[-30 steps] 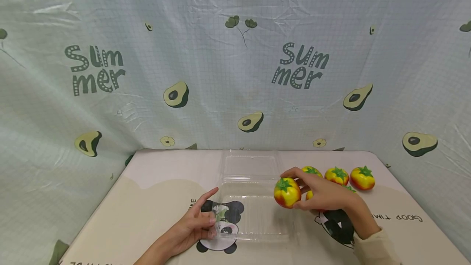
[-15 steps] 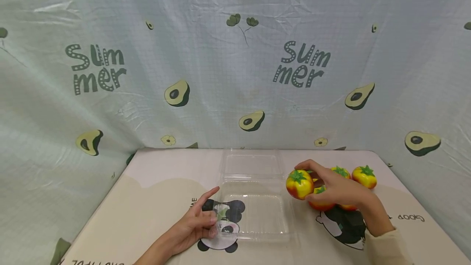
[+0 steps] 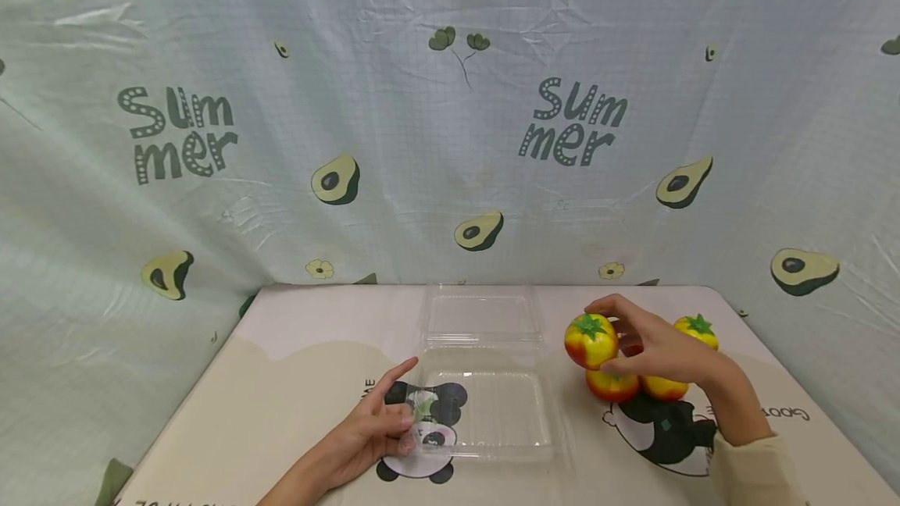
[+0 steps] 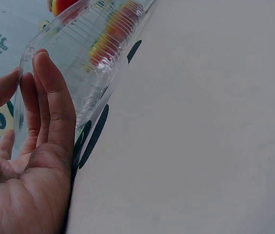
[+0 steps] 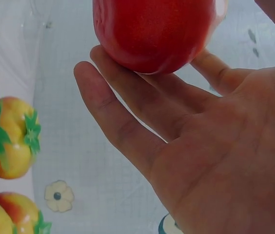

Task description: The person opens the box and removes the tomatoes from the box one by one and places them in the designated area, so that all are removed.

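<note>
In the head view, my right hand point(image 3: 664, 350) grips a yellow-and-red tomato point(image 3: 591, 342) with a green star-shaped top. In the right wrist view, its red underside point(image 5: 152, 34) shows between the thumb and fingers. Just below and beside it sit several like tomatoes point(image 3: 613, 387), some partly hidden by the hand. A clear plastic container point(image 3: 492, 412) lies in the middle, its lid point(image 3: 481, 318) folded back behind it. My left hand point(image 3: 369, 432) holds the container's left edge, with one finger stretched out along it. In the left wrist view, the fingers lie against the container wall point(image 4: 74, 48).
One tomato point(image 3: 698, 328) stands at the far right behind my right hand. The pale table point(image 3: 295, 381) is printed with a panda and lettering. A curtain point(image 3: 422, 178) with avocado prints hangs behind the table and at both sides.
My right hand has moved right and slightly away from me with the tomato, from beside the container to over the other tomatoes. My left hand has stayed at the container's edge.
</note>
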A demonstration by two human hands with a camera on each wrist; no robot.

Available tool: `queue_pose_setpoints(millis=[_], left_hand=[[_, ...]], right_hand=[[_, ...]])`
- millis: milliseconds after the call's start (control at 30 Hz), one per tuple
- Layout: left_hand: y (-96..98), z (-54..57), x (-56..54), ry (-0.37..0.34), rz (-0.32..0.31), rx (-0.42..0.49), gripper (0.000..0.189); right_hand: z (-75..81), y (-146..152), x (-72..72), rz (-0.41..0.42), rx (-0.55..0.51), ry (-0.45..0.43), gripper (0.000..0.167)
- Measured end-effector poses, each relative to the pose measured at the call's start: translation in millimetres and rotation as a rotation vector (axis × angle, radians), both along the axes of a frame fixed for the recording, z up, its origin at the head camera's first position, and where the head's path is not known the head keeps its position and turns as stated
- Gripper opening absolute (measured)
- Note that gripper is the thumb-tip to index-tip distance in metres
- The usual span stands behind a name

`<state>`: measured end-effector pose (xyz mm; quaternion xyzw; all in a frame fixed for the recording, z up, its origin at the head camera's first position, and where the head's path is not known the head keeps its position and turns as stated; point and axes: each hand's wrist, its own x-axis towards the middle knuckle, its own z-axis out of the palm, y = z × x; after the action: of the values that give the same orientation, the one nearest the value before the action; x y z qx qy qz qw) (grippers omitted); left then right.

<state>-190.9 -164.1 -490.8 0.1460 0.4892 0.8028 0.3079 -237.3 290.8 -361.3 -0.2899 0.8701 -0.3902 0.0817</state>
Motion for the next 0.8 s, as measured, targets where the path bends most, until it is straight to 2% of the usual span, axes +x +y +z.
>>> queue_pose_setpoints(millis=[267,367,633,800], left_hand=[[-0.3,-0.5,-0.1,0.004,-0.004,0.003,0.089],[-0.4,-0.5,-0.3,0.004,-0.005,0.005,0.090],[0.2,0.2,-0.3,0.001,0.000,-0.005,0.090],[0.6,-0.1,-0.7,0.002,0.002,-0.007,0.090]], right_hand=[[-1.2,13.2,-3.6,-0.047,-0.019,0.032,0.071],[1.1,20.4,-3.4,-0.075,-0.026,0.029,0.072],[0.1,44.8,-2.5,-0.145,-0.002,0.092,0.077],[-3.0,60.8,-3.3,-0.139,0.004,0.124,0.075]])
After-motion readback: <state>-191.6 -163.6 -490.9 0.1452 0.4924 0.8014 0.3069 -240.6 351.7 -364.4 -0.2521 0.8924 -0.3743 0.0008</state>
